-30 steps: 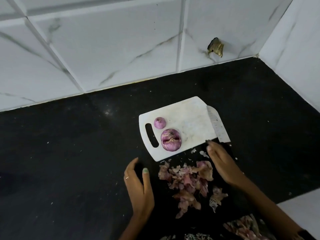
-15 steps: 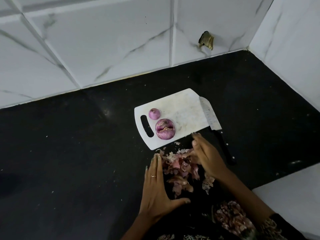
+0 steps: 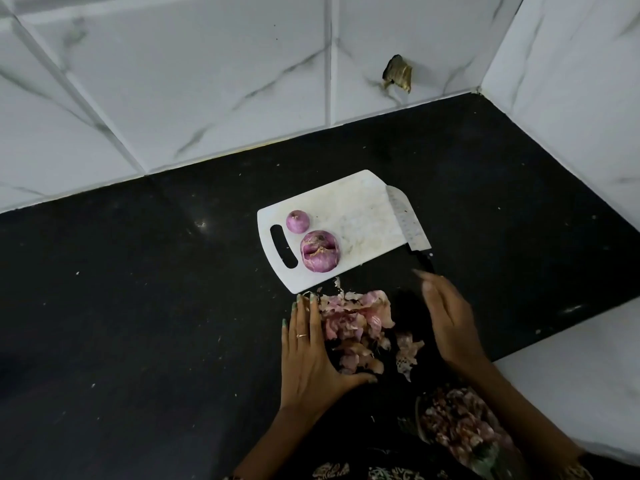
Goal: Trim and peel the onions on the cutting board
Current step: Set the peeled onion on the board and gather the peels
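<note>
Two purple onions lie on a white cutting board [image 3: 356,209]: a small onion [image 3: 297,221] near the handle slot and a larger onion [image 3: 319,251] beside it. A knife [image 3: 407,220] rests along the board's right edge, its black handle pointing toward me. In front of the board lies a pile of pink onion peels [image 3: 356,327]. My left hand [image 3: 311,351] lies flat against the left side of the pile, fingers straight. My right hand [image 3: 448,320] is open on the pile's right, apart from it and blurred, holding nothing.
The black countertop [image 3: 138,323] meets white marble wall tiles at the back and right. A hole with a brown scrap [image 3: 397,74] shows in the back wall. More peels [image 3: 460,424] sit in something at the counter's near edge.
My left hand moved in against the peel pile. My right hand left the knife handle, reached the pile, then drew back to the right. The view shifted.
</note>
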Demonstrator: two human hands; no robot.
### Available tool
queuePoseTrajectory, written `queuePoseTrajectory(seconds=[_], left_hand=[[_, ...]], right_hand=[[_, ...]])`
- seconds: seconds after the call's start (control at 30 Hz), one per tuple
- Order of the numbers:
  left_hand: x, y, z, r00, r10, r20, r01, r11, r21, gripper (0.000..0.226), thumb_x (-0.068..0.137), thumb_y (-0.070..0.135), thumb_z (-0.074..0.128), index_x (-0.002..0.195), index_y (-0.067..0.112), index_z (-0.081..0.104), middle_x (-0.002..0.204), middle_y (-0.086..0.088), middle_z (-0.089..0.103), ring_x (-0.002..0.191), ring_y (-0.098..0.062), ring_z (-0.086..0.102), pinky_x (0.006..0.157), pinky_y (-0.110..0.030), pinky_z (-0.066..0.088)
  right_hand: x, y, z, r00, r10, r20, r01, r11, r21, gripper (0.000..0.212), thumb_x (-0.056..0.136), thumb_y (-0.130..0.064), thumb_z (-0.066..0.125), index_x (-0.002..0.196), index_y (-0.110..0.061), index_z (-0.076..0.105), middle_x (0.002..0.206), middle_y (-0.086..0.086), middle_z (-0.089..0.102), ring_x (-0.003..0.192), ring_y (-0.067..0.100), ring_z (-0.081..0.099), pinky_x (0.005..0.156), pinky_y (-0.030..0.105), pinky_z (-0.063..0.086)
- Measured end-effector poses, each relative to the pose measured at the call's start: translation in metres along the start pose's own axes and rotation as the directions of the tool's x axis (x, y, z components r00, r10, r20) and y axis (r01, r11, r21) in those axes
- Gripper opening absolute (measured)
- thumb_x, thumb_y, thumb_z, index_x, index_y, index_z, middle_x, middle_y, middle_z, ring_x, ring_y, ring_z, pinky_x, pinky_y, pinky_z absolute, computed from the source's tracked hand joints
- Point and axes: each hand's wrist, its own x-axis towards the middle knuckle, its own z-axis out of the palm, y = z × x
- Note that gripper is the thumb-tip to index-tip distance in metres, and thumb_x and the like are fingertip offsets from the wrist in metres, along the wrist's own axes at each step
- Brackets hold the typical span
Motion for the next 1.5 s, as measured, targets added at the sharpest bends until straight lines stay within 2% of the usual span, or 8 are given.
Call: queuePoseTrajectory(seconds=[0.3,0.6,0.67,0.77,0.87,0.97,1.2,1.5], left_hand=[[0.025,0.003,-0.001,0.991,0.136,0.005,-0.135,0.986,-0.094,0.133,0.044,0.09,0.061,0.143,0.05,-0.018,0.161,-0.001,-0.006,0.146,-0.014,-0.002,0.12,-0.042,0.008],[0.037,0.006,0.02,0.945,0.316,0.091,-0.315,0.949,-0.023,0.114,0.067,0.074,0.057,0.149,0.038,-0.014,0.161,-0.01,-0.001,0.148,-0.018,-0.009,0.121,-0.041,0.009],[0.04,0.01,0.025,0.935,0.343,0.094,-0.348,0.936,0.047,0.093,0.082,0.062,0.042,0.15,0.034,-0.015,0.161,-0.008,0.0,0.148,-0.017,-0.013,0.12,-0.045,0.013],[0.041,0.012,0.028,0.941,0.329,0.081,-0.331,0.943,0.016,0.08,0.088,0.053,0.033,0.148,0.038,-0.017,0.161,-0.005,0.0,0.148,-0.014,-0.007,0.121,-0.041,0.012],[0.04,0.014,0.028,0.944,0.327,0.037,-0.323,0.942,-0.092,0.083,0.08,0.056,0.05,0.15,0.037,0.008,0.157,-0.003,0.023,0.147,-0.017,0.013,0.12,-0.036,0.015],[0.042,0.019,0.03,0.937,0.349,-0.017,-0.349,0.932,-0.098,0.075,0.079,0.053,0.055,0.146,0.033,0.028,0.143,-0.004,0.044,0.138,-0.018,0.03,0.116,-0.035,0.023],[0.043,0.021,0.038,0.93,0.36,-0.08,-0.361,0.932,-0.004,0.029,0.079,0.034,0.065,0.107,0.027,0.06,0.126,-0.002,0.056,0.114,-0.02,0.04,0.092,-0.034,0.046],[0.064,0.036,0.036,0.923,0.383,-0.034,-0.37,0.91,0.186,0.023,0.07,0.017,0.078,0.084,0.017,0.06,0.081,-0.009,0.059,0.063,-0.025,0.052,0.051,-0.029,0.037]], right_hand=[[-0.05,0.032,0.05,0.997,-0.016,0.074,0.038,0.95,-0.31,0.071,0.088,-0.07,0.003,0.146,-0.029,0.011,0.156,-0.012,0.006,0.143,-0.003,0.001,0.114,0.015,-0.009],[-0.021,0.0,0.072,0.931,0.005,0.366,0.096,0.961,-0.259,0.078,0.077,-0.079,-0.01,0.142,-0.035,-0.003,0.152,-0.018,-0.004,0.137,-0.011,-0.018,0.115,0.022,-0.016],[-0.024,-0.015,0.071,0.882,0.103,0.459,-0.027,0.985,-0.17,0.063,0.091,-0.066,0.006,0.144,-0.035,-0.007,0.146,-0.025,-0.008,0.127,-0.016,-0.028,0.118,0.023,0.003],[-0.026,-0.023,0.067,0.836,0.211,0.506,-0.217,0.975,-0.049,0.059,0.099,-0.046,0.022,0.149,-0.032,-0.005,0.14,-0.027,-0.005,0.13,-0.003,-0.012,0.111,0.027,0.032],[-0.025,-0.022,0.064,0.855,0.271,0.443,-0.35,0.931,0.105,0.054,0.087,-0.07,0.024,0.136,-0.049,0.034,0.149,-0.007,0.033,0.141,0.017,0.026,0.109,0.045,0.037],[-0.027,-0.019,0.059,0.925,0.314,0.214,-0.37,0.875,0.312,0.028,0.099,-0.046,0.03,0.1,-0.041,0.058,0.104,-0.008,0.064,0.096,0.0,0.062,0.085,0.028,0.05],[-0.039,-0.005,0.039,0.933,0.321,-0.163,-0.259,0.913,0.316,0.021,0.1,-0.024,0.039,0.099,-0.026,0.06,0.1,-0.005,0.064,0.095,0.01,0.061,0.081,0.026,0.048],[-0.037,0.004,0.017,0.961,0.21,-0.18,-0.174,0.965,0.197,0.024,0.098,-0.013,0.042,0.091,-0.027,0.06,0.094,-0.006,0.063,0.09,0.004,0.059,0.076,0.017,0.043]])
